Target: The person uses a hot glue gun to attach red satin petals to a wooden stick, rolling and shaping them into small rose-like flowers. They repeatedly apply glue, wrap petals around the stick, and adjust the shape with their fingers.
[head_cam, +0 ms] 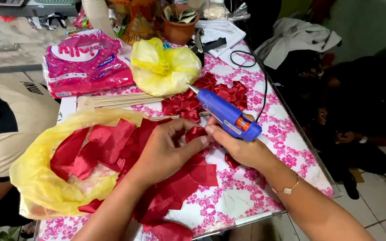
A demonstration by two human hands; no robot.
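This looks like a home craft corner. A table (287, 134) under a pink flowered cloth carries red ribbon bows (202, 100), cut red fabric pieces (112, 143) in a yellow bag (36, 178), thin wooden sticks (126, 100) and a blue glue gun (224, 114). A clay pot (179, 27) stands at the far edge, with tiled floor (380, 214) on the right.

Cut ribbon squares (202, 174) lie on the table (246, 196), an open bag (41, 178) to their left, finished bows (202, 100) behind.
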